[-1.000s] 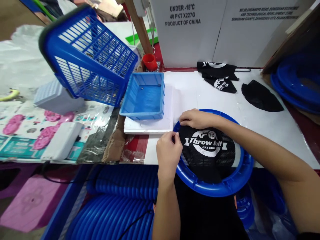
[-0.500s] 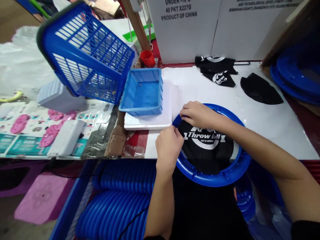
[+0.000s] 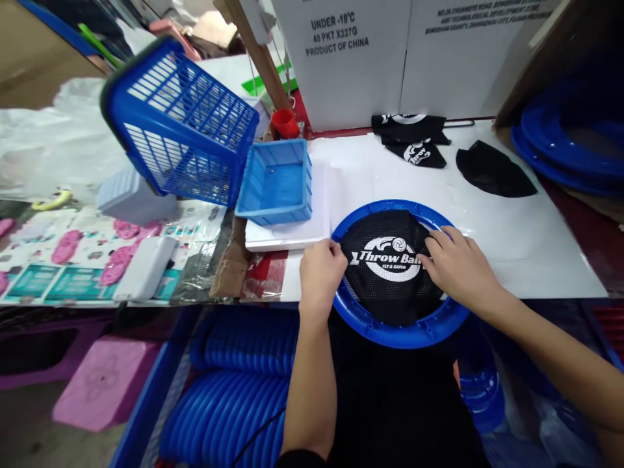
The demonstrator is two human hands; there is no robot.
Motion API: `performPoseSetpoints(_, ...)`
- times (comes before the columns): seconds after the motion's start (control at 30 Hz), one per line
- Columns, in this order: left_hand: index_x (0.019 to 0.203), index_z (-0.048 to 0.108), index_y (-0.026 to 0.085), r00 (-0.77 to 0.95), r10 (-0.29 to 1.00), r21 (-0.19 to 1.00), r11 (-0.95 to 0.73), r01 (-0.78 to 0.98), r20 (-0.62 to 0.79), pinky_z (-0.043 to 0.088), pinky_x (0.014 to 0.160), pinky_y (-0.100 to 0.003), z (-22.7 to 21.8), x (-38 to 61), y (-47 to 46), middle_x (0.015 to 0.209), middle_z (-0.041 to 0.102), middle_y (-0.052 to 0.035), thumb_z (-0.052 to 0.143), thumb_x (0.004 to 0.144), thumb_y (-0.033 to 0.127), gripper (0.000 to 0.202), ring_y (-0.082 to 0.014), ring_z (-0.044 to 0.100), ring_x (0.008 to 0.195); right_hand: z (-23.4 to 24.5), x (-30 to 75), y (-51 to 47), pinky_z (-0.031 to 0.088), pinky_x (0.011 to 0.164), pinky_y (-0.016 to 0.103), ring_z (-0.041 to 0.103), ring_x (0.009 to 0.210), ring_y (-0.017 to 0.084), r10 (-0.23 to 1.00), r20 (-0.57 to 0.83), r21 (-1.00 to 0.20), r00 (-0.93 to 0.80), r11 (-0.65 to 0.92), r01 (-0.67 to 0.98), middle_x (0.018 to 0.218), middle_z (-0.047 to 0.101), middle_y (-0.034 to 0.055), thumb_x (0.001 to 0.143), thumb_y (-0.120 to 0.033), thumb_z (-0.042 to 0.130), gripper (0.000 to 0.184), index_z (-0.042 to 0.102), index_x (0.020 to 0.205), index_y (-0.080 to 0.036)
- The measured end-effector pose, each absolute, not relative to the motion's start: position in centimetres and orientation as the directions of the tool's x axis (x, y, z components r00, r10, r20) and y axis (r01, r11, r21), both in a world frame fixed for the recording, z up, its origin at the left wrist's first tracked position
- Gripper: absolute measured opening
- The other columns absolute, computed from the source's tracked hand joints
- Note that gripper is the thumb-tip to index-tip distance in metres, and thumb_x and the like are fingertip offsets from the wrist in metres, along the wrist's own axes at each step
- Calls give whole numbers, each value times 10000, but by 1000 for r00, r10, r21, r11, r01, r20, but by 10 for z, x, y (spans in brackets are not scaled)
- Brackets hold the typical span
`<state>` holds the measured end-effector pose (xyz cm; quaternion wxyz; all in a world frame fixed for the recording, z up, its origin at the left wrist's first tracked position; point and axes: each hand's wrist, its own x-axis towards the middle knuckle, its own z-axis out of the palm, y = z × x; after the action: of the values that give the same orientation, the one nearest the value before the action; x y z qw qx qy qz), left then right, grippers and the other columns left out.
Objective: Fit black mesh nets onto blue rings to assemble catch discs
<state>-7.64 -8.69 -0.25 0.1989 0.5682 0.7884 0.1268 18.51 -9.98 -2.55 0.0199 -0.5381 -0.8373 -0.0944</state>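
Observation:
A blue plastic ring (image 3: pixel 390 335) lies at the near edge of the white table (image 3: pixel 511 240), partly over the edge. A black mesh net (image 3: pixel 385 292) printed "Throw Ball" is spread inside it. My left hand (image 3: pixel 319 276) grips the ring's left rim, fingers curled over the net's edge. My right hand (image 3: pixel 455 266) rests on the net's right side, fingers stretched and pressing the mesh by the rim.
More black nets (image 3: pixel 414 140) and a dark piece (image 3: pixel 492 170) lie at the table's back. A small blue tray (image 3: pixel 277 185) sits on a white slab, a tilted blue basket (image 3: pixel 182 123) to its left. Stacked blue rings (image 3: pixel 229 390) lie below; white cartons (image 3: pixel 351 52) stand behind.
My right hand has moved from the ring's top left across to the net's right side. The net now lies flatter with its print fully showing. My left hand stays at the left rim.

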Motion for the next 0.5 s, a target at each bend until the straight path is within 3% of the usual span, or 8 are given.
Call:
performPoseSetpoints(0.17,861,786,202,-352,923,436,385,813,-158,432,749,-354,-6,-75,-84,935,830,-129,560,983,257,263,-309,758,915,-37,193,-96,519,948,508,600,1306,402,893,203,13,-403,409,913,1223,756,205,1068,-263,527,241,735,1068,-140)
performPoseSetpoints(0.37,809,787,181,-325,937,643,327,693,-126,473,774,-326,-18,-88,-84,803,807,-76,617,899,309,231,-275,747,858,-40,194,-97,538,997,532,607,1335,400,897,227,-111,-379,410,905,1199,765,173,1037,-212,543,200,741,1019,-184)
performPoseSetpoints(0.5,749,782,183,-322,940,719,303,625,-115,499,783,-322,-20,-93,-80,743,789,-55,643,824,315,206,-265,734,828,-45,199,-94,555,1023,591,600,1354,416,897,232,-187,-376,421,888,1228,756,188,1021,-202,524,222,745,1025,-179)
